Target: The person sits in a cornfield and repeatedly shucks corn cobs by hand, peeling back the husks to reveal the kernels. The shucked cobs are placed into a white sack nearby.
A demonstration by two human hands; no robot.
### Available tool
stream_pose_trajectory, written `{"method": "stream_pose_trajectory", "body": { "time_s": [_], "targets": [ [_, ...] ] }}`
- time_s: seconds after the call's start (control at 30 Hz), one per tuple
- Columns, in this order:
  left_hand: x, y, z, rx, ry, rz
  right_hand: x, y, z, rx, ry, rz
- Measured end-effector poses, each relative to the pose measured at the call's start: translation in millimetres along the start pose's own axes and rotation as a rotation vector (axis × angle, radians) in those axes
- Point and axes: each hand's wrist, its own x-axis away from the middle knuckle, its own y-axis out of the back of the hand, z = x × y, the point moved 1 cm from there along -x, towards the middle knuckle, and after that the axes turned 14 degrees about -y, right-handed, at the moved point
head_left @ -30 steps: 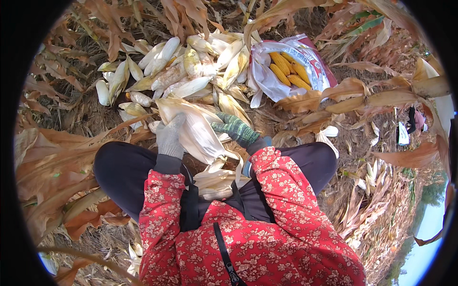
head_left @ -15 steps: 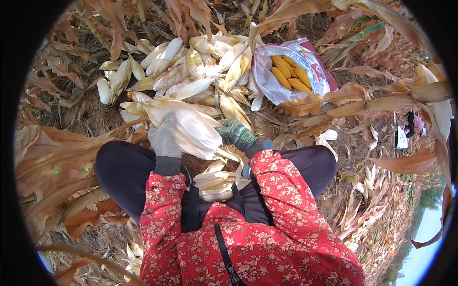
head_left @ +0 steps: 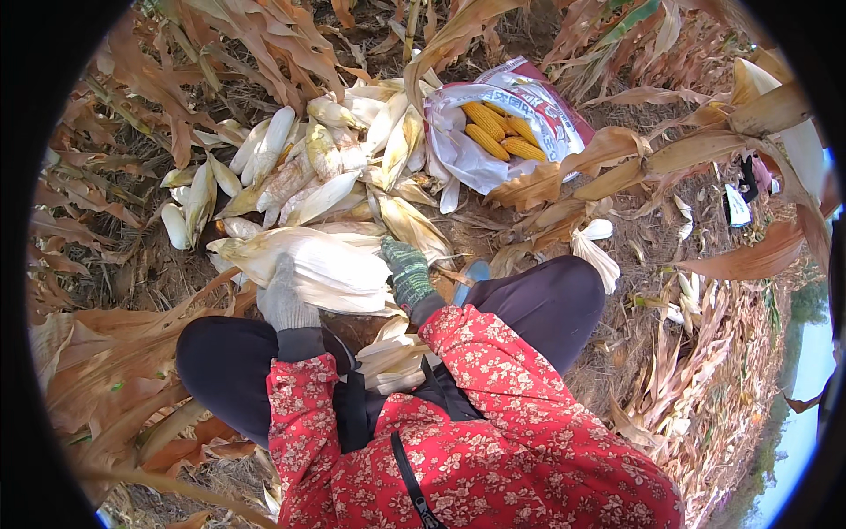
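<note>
A corn ear in its pale, dry husk (head_left: 339,267) lies crosswise in front of me, its leaves spread broad. My left hand (head_left: 286,298), in a grey knit glove, is closed round its lower left side. At the husk's right end my right hand (head_left: 407,271), in a green patterned glove, has its fingers closed on the leaf edge; the fingertips are partly hidden. Loose husk leaves (head_left: 392,360) lie in my lap below. Just beyond the held ear spreads a heap of unhusked corn ears (head_left: 322,163).
An open white and red plastic sack (head_left: 445,145) holding several bare yellow cobs (head_left: 493,128) stands beyond my right hand. Dry corn stalks and leaves (head_left: 97,353) crowd the left. A leafy stalk (head_left: 687,152) leans in from the right. Another person (head_left: 762,176) is far off at right.
The husked ear has swung to lie more level and sits lower against the heap. My right hand has turned so its fingers point more away from me. The whole view has shifted slightly.
</note>
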Motion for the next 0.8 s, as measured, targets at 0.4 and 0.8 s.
{"method": "stream_pose_trajectory", "body": {
  "time_s": [0.4, 0.8],
  "targets": [
    [-22, 26, -4, 0.084, 0.078, 0.007, -12, 20, 56, -1.561, -1.299, 0.389],
    [-18, 19, -14, 0.001, -0.053, 0.009, -1, 29, 40, -0.877, -0.867, 0.619]
  ]
}}
